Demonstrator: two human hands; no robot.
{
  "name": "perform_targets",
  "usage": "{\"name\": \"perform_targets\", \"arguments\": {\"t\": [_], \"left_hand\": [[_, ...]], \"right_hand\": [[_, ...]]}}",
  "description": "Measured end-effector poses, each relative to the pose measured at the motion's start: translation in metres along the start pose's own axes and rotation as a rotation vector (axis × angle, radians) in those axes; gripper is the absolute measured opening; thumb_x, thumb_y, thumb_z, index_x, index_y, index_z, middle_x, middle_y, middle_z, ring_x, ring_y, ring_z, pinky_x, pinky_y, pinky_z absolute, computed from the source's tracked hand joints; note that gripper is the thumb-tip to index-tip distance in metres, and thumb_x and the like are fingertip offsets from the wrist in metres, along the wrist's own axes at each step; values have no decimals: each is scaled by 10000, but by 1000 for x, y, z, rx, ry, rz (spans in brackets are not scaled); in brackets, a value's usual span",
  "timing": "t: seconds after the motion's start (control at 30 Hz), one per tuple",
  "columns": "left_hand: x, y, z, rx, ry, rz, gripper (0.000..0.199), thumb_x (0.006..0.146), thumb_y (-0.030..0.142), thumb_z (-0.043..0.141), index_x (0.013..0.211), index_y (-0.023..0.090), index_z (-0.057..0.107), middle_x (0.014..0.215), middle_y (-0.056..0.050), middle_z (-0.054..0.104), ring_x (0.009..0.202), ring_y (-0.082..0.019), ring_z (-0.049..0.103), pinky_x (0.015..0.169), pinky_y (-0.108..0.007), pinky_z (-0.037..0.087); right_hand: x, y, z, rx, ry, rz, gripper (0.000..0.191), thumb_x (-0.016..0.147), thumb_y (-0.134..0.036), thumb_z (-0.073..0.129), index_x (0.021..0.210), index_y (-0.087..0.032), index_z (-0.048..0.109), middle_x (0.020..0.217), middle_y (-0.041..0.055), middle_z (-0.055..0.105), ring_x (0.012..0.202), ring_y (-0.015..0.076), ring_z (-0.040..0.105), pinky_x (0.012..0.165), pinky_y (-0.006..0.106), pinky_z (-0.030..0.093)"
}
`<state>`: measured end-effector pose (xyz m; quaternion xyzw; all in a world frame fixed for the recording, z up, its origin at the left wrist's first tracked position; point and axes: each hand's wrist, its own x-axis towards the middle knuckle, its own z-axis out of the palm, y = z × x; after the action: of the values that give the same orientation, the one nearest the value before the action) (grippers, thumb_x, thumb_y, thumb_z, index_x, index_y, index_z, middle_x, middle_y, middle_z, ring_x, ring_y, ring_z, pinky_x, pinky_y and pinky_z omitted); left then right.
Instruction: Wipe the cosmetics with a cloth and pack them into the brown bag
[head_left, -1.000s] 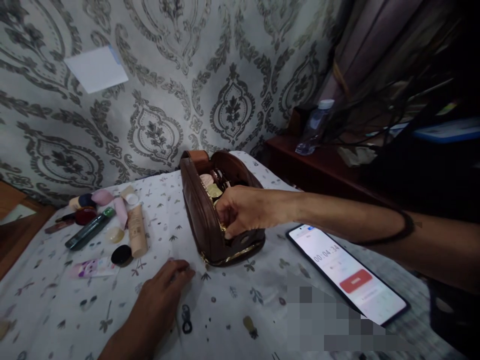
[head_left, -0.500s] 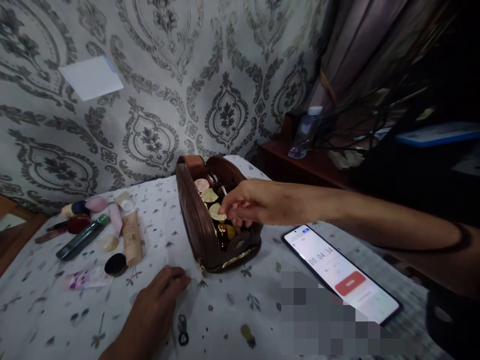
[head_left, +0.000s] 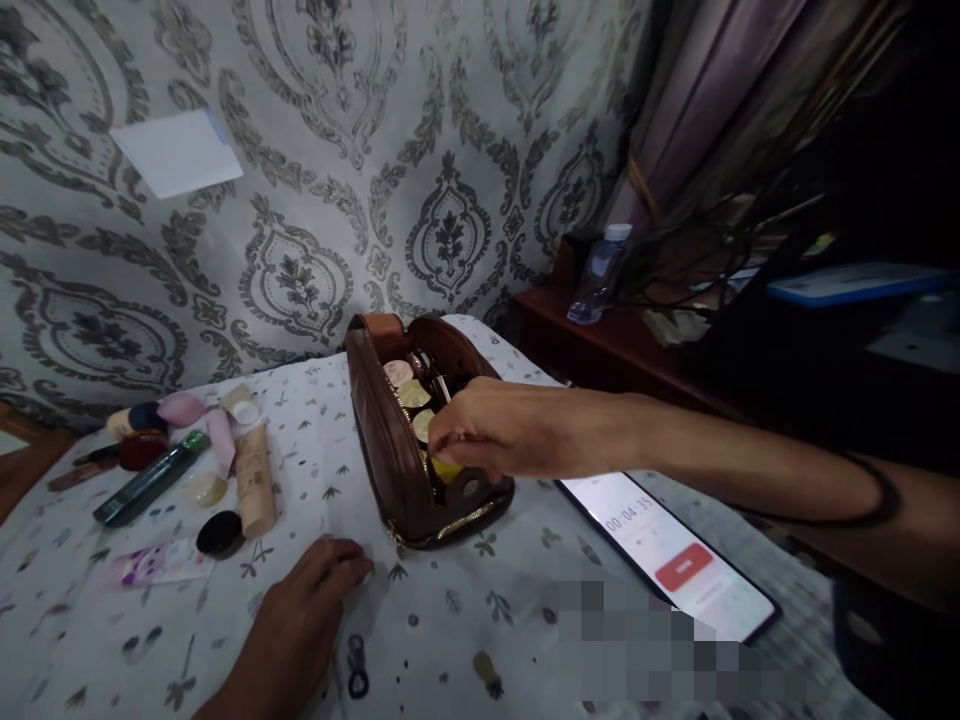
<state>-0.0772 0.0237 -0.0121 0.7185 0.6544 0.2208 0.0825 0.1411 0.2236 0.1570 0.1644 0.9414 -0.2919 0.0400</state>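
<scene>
An unzipped brown cosmetic bag [head_left: 375, 450] stands on the patterned sheet. Round gold-coloured lids [head_left: 413, 394], a pinkish round lid [head_left: 398, 373] and something yellow [head_left: 448, 470] show inside it. My right hand [head_left: 487, 430] reaches in over the bag's near right part, its fingers curled together and pointing down. Whatever those fingertips grip is hidden behind the hand. My left hand [head_left: 315, 600] rests on the sheet in front and to the left of the bag, fingers loosely stretched out and holding nothing.
On the left lie a beige tube [head_left: 256, 480], a green bottle [head_left: 151, 478], a black round cap [head_left: 219, 535], a white-and-purple tube [head_left: 161, 563] and several other cosmetics. A phone [head_left: 660, 550] showing a timer lies at right. Behind it, a plastic bottle [head_left: 598, 275] stands on dark furniture.
My right hand has moved down and slightly toward me, over the near part of the bag's contents. My left hand stays resting on the sheet. The view has shifted slightly.
</scene>
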Motion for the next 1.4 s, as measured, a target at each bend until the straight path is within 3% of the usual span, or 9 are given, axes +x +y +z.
{"name": "perform_targets", "arguments": {"t": [0.13, 0.27, 0.5, 0.63, 0.9, 1.03, 1.1, 1.27, 1.4], "left_hand": [[0, -1, -1, 12, 5, 13, 430, 884, 52, 322, 1075, 234, 662, 1127, -94, 674, 1036, -217, 645, 833, -345, 557], [0, -2, 0, 5, 36, 52, 413, 897, 69, 324, 1077, 237, 656, 1117, -101, 677, 1019, -214, 650, 811, -328, 561], [0, -9, 3, -13, 130, 141, 354, 910, 97, 377, 1075, 239, 656, 1080, -83, 685, 981, -196, 665, 806, -283, 562], [-1, -17, 4, -42, 113, 165, 330, 917, 120, 402, 1088, 245, 655, 1090, -79, 680, 998, -188, 666, 822, -270, 559], [-1, -12, 1, -96, 79, 64, 320, 953, 177, 371, 1069, 241, 661, 1103, -94, 662, 1021, -207, 645, 847, -303, 546], [1, -8, 0, -132, 112, 67, 301, 962, 190, 373, 1082, 240, 644, 1097, -92, 650, 1002, -204, 640, 837, -294, 535], [2, -7, 1, -149, 118, 65, 289, 967, 196, 374, 1064, 242, 643, 1081, -89, 647, 982, -199, 640, 823, -286, 530], [2, -9, 1, -178, 116, 56, 279, 982, 233, 377, 1053, 231, 647, 1069, -101, 643, 982, -204, 630, 826, -286, 518], [3, -9, -1, -216, 107, 54, 282, 991, 271, 370, 1047, 233, 644, 1060, -96, 647, 981, -204, 634, 829, -284, 513]], "right_hand": [[12, -8, -3, -42, -8, 61, 81, 858, -170, 607, 856, -136, 680, 617, -7, 622, 585, 126, 562, 555, 220, 365], [20, -4, 1, -94, 33, 13, 156, 735, -220, 767, 847, -127, 711, 804, 30, 684, 774, 158, 597, 613, 215, 382], [33, 19, 8, 260, -87, -49, 65, 746, -146, 722, 779, -111, 678, 655, -39, 607, 607, 91, 530, 560, 202, 385], [26, 12, 6, 213, -103, 23, 70, 752, -90, 697, 763, -115, 632, 602, -57, 544, 572, 85, 506, 525, 199, 360], [-2, 4, -20, -4, 380, -44, 130, 833, -60, 550, 816, -133, 657, 655, -20, 607, 628, 103, 518, 604, 231, 338], [8, 8, -13, -12, 576, -42, 116, 831, -67, 566, 870, -141, 647, 726, -17, 613, 680, 108, 511, 624, 230, 332], [15, 9, -5, 8, 540, -38, 128, 834, -52, 557, 874, -138, 642, 747, -13, 614, 688, 104, 514, 620, 224, 335], [17, 9, 1, 15, 265, -42, 130, 808, -34, 564, 761, -133, 634, 659, -22, 581, 637, 103, 503, 588, 229, 325], [17, 11, -6, 5, 391, -26, 138, 817, -33, 557, 799, -137, 648, 683, -22, 594, 643, 103, 504, 601, 229, 322]]}}
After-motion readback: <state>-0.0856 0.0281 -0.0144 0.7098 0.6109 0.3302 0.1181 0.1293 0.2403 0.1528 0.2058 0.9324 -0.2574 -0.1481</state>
